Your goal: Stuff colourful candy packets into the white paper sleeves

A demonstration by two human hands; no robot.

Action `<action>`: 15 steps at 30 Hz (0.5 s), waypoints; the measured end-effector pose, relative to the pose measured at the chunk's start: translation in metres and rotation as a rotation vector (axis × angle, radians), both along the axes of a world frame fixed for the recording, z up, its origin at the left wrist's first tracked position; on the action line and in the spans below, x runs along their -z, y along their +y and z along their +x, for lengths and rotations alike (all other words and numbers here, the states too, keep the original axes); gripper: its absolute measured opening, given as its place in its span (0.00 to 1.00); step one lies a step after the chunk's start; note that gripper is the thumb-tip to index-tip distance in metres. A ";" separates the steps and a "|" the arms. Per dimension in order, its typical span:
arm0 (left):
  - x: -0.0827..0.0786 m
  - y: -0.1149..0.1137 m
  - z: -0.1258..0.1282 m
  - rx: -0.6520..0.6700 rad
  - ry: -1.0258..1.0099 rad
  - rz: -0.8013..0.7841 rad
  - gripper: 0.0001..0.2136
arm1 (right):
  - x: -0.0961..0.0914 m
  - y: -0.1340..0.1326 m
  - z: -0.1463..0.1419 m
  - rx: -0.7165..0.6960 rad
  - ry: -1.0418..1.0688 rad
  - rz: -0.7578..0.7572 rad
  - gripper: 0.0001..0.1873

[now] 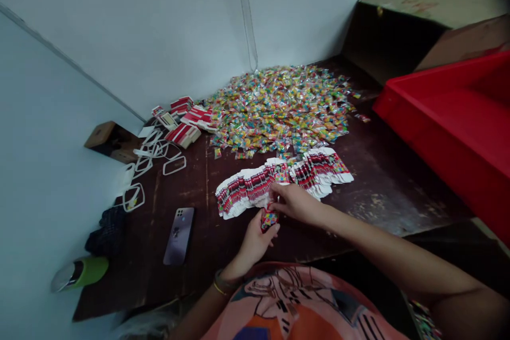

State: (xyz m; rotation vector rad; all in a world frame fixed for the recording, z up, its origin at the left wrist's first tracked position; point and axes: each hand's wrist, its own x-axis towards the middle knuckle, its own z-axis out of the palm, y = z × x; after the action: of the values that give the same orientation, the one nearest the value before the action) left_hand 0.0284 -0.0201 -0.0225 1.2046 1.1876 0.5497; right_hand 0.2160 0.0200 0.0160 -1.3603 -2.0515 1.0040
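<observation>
Near the table's front, my left hand (255, 239) is closed around a small, colourful printed packet (269, 217). My right hand (292, 202) meets it from above, its fingers bent and pinched at the packet's upper end; what exactly they grip is hidden. Just beyond my hands lies an overlapping row of flat red-and-white printed packets (247, 191), fanned out sideways. A second fanned stack (319, 170) continues it to the right. Behind them rises a large heap of small clear-wrapped, multicoloured sweets (279, 109).
A red tray (438, 122) stands at the right before a big cardboard box (430, 16). Bundles of red-and-white cards (183, 135), white loops (151, 154) and a small brown box (113, 141) lie left. A phone (179, 236) and green cup (91, 271) are nearer.
</observation>
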 end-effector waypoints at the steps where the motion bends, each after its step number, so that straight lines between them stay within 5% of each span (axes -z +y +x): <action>1: -0.002 0.001 -0.002 -0.011 -0.010 -0.001 0.21 | 0.002 -0.003 -0.005 -0.018 0.013 0.029 0.07; 6: -0.007 0.002 -0.015 -0.072 -0.070 -0.069 0.27 | 0.024 -0.025 -0.030 0.064 0.248 0.148 0.13; 11: -0.011 0.006 -0.018 -0.183 -0.125 -0.140 0.31 | 0.052 -0.040 -0.037 0.312 1.013 -0.575 0.13; 15: -0.017 0.011 -0.013 -0.163 -0.269 -0.260 0.26 | 0.056 -0.039 -0.028 0.235 1.117 -0.818 0.17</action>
State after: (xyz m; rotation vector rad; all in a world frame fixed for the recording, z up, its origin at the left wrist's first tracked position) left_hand 0.0158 -0.0090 -0.0059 0.7913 1.0926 0.6359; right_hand 0.1879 -0.0191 -0.0404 -0.9076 -0.6451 1.9828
